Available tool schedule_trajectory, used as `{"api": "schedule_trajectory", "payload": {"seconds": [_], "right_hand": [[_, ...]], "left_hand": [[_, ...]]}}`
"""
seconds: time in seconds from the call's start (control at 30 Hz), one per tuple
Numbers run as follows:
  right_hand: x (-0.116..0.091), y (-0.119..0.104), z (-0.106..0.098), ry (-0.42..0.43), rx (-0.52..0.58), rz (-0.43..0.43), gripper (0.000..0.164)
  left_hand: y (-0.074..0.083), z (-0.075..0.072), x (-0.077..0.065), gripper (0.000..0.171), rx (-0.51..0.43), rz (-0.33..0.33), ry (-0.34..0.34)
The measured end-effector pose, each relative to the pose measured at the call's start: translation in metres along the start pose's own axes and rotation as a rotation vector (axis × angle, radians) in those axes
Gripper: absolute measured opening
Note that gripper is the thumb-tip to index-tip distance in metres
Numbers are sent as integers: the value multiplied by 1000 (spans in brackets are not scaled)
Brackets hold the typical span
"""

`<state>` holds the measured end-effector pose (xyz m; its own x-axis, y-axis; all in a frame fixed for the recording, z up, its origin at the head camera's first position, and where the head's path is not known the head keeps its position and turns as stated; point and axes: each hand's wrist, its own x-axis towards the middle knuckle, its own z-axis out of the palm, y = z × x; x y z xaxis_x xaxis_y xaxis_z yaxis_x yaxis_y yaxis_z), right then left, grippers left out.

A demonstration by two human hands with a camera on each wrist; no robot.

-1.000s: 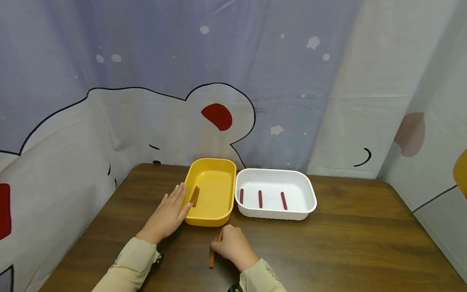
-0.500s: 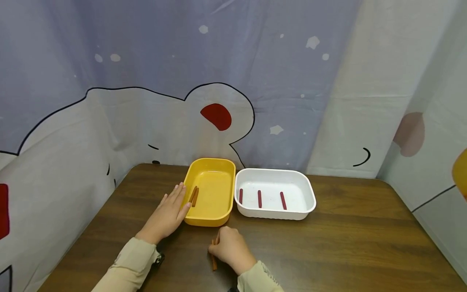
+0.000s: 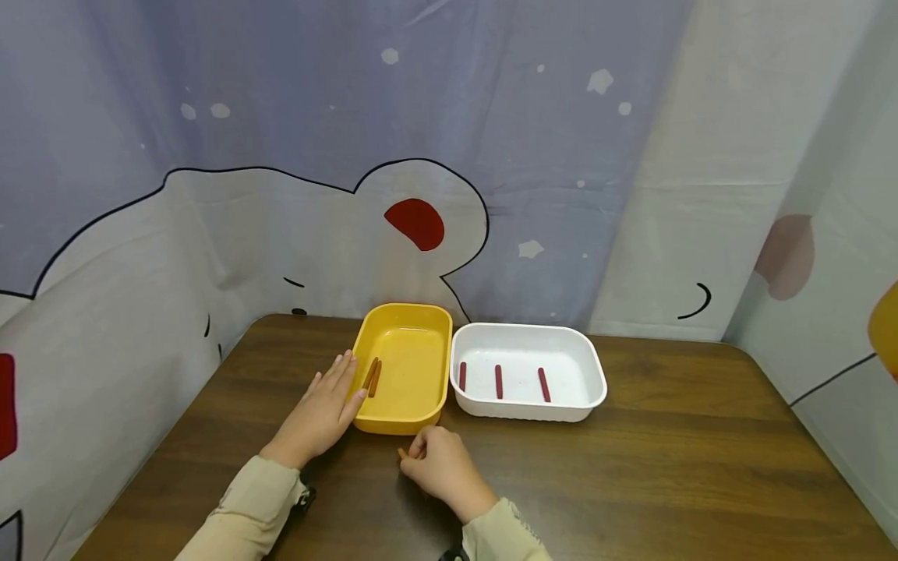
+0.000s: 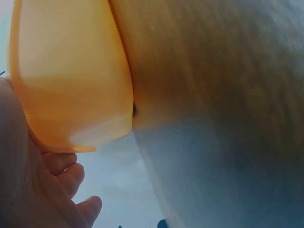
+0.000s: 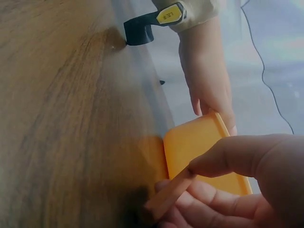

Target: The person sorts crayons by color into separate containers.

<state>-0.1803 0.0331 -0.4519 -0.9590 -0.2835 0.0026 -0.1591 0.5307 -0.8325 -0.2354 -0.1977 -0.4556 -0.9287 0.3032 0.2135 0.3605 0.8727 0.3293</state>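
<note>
My left hand rests on the left rim of a yellow tray, its fingers straight in the head view. Two orange-brown sticks lie inside that tray near the hand. In front of the tray, my right hand pinches another orange-brown stick between thumb and fingers. Only a short end of this stick shows in the head view; the right wrist view shows more of it, slanted close over the table. The left wrist view has the tray's outer wall beside the left hand.
A white tray stands right beside the yellow one, with three dark red sticks spaced apart in it. Both trays sit toward the back of a brown wooden table. A printed curtain hangs behind the table.
The held stick has turned: its long end pointed toward the front edge, and now a short end pokes out left of the fingertips. My right hand has shifted slightly; the left stays put.
</note>
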Motion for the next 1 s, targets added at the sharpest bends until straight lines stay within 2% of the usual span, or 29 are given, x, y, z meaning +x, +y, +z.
{"api": "schedule_trajectory", "payload": {"seconds": [0.27, 0.43, 0.57, 0.7, 0.83, 1.0], "right_hand": [[4, 4, -2, 2, 118, -22, 11], [6, 6, -2, -54, 279, 8, 6], [7, 5, -3, -135, 458, 56, 13], [8, 2, -5, -207, 586, 60, 22], [9, -2, -9, -242, 672, 39, 25], [11, -5, -16, -235, 718, 33, 27]], "left_hand": [[1, -1, 0, 66, -8, 7, 11], [1, -1, -1, 66, -5, 18, 32], [1, -1, -1, 65, -7, 14, 23], [1, -1, 0, 65, -2, 4, 5], [1, -1, 0, 65, 2, 1, -2], [1, -2, 0, 65, 3, 3, 4]]}}
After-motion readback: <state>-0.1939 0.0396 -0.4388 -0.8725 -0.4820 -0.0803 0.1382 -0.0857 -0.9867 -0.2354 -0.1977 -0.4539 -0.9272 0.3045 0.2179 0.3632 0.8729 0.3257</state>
